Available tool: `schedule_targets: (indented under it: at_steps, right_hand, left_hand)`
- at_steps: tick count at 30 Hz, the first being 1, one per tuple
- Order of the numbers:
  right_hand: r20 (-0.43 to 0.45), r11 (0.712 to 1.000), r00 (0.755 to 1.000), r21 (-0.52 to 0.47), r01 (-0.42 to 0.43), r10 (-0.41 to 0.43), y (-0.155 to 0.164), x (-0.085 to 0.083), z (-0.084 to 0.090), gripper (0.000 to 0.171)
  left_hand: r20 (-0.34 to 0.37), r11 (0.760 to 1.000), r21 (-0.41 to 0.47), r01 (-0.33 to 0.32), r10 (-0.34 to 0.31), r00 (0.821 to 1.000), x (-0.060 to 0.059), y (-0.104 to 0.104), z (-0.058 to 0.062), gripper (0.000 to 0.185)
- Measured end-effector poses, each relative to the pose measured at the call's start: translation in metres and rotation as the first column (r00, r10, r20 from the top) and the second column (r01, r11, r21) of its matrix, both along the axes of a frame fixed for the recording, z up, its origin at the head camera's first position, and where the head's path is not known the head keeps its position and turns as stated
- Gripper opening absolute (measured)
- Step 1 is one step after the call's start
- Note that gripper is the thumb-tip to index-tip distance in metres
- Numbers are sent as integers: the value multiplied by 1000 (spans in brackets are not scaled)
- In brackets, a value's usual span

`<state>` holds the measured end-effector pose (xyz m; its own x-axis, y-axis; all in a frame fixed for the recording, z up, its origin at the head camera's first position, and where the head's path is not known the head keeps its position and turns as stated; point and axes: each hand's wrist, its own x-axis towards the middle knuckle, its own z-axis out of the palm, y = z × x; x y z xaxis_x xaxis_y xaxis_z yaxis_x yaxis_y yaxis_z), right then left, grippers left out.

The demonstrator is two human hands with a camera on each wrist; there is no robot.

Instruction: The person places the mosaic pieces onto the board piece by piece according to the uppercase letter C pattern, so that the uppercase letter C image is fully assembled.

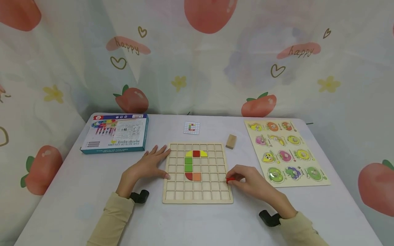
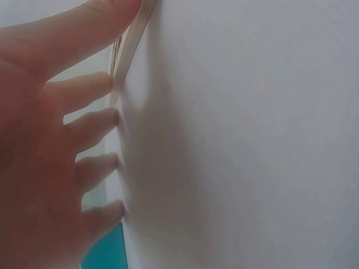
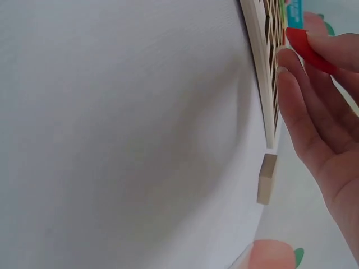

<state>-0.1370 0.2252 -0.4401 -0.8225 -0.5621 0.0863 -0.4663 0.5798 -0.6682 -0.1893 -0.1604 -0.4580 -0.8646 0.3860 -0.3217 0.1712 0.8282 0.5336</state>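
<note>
A wooden grid board (image 1: 197, 201) lies in the middle of the table. Several colored pieces sit in its cells: yellow quarter-rounds, a red square (image 1: 196, 153), green squares (image 1: 188, 164), a red quarter-round (image 1: 189, 176) and an orange square (image 1: 197, 176). My left hand (image 1: 147, 165) is spread at the board's left edge, thumb and fingertips right at the rim. Beyond the right edge, my right hand (image 1: 250, 181) pinches a small red curved piece (image 3: 308, 51) between thumb and fingers. In the right wrist view the piece has one rounded side; the fingers partly cover it.
A pattern card (image 1: 192, 127) lies behind the board, with a small wooden block (image 1: 231, 141) to its right. The boxed toy (image 1: 115, 134) stands at the back left. On the right lies a fruit puzzle board (image 1: 284, 153). A printed curtain hangs behind the table.
</note>
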Motion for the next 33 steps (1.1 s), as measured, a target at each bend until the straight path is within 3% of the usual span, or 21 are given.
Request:
schedule_targets:
  at_steps: [14, 33]
  right_hand:
    - [119, 1000, 993, -9, 2, -1, -31, -21, 0, 9]
    - [143, 998, 988, 34, -58, 52, -64, -32, -3, 5]
  left_hand:
    - [8, 1000, -4, -6, 7, 1000, 1, 1, 3, 104]
    - [-4, 1000, -4, 4, -4, 1000, 1, 0, 2, 105]
